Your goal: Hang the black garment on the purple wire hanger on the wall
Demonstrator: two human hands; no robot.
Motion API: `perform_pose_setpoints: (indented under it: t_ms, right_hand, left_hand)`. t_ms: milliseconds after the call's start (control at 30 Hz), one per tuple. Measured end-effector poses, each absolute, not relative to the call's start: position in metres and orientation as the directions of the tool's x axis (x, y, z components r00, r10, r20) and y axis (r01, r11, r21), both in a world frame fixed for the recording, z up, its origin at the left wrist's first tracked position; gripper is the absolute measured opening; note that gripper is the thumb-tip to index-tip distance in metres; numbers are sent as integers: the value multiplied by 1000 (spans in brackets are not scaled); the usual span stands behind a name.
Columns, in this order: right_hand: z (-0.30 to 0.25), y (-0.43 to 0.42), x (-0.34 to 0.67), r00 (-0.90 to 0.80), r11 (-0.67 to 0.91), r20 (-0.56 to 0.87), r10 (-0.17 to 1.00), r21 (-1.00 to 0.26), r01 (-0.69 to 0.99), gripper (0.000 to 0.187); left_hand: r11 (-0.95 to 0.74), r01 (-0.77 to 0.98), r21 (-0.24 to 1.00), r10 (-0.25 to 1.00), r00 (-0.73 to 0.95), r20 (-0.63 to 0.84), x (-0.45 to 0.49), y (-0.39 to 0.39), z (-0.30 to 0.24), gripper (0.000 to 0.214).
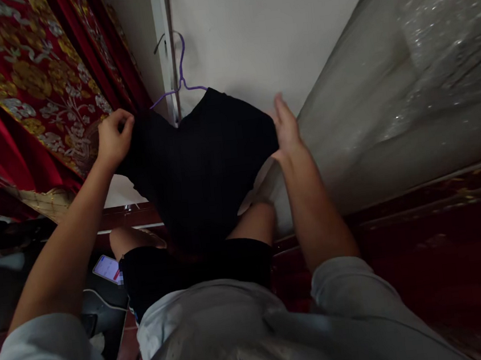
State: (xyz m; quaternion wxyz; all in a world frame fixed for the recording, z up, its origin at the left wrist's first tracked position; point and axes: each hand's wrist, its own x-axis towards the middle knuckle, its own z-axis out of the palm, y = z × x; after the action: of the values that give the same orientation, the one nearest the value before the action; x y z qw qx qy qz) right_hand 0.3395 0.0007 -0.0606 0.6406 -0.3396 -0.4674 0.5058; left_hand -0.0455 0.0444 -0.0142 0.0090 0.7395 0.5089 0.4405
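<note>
A left hand point(113, 139) pinches the left shoulder of a black garment point(204, 161); the right hand point(287, 129), fingers straight and open, lies against its right edge. The garment hangs between them on a purple hanger point(182, 82), beside a red-and-gold curtain point(18, 71).

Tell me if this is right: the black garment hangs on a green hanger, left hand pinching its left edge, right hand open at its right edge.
One thing is wrong: in the head view the hanger is purple, not green. The black garment hangs on it, left hand pinching its left edge, right hand open at its right edge.
</note>
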Motion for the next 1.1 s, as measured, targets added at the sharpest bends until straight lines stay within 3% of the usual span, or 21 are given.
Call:
perform_pose_setpoints:
  t_ms: [233,300,367,433,467,533,600,667,767,833,900,1000,1100]
  right_hand:
    - [-35,-15,323,187,517,483,856,-818,-254,28]
    - [-30,-31,310,248,585,533,809,-771,-250,28]
    - [-28,-52,294,305,664,599,740,-722,-193,28]
    - [-30,-74,277,157,695,680,716,-716,-69,30]
    - [-32,-84,268,-28,694,694,720,-720,1,31]
    - [-39,-93,252,-466,690,575,672,-714,114,32]
    - [-50,-88,242,-690,695,423,587,-700,163,33]
    - [-65,-68,238,-659,682,425,620,-708,185,32]
    - [-96,-25,244,-368,663,569,735,-717,216,29]
    - [-117,-2,250,-256,633,582,772,-744,217,42]
    - [-133,12,256,-274,504,457,846,-853,132,48]
    - [-139,16,262,-282,215,233,931,-972,-94,54]
    - [-119,16,268,-155,205,251,956,-944,-259,57]
  left_hand:
    - [-760,566,318,561,326,761,3,14,1,47]
    - [-791,504,347,541,310,782,14,2,7,48]
    - [-773,417,478,603,248,758,21,-9,16,44]
    - [-659,315,683,750,207,628,23,-19,24,42]
    - [-569,264,779,822,216,527,22,-25,26,43]
    - [-384,194,903,902,285,323,14,-39,25,42]
    - [-246,208,947,915,372,156,0,-57,14,32]
    - [-178,331,927,903,429,20,-17,-74,0,22]
    - [-239,606,759,898,436,-65,-41,-94,-12,26]
    - [-312,714,626,924,382,25,-52,-98,-9,34]
    - [-365,742,563,930,308,199,-58,-94,-2,40]
    - [-451,697,557,869,200,453,-61,-78,6,36]
    - [-517,660,545,778,98,620,-55,-61,4,30]
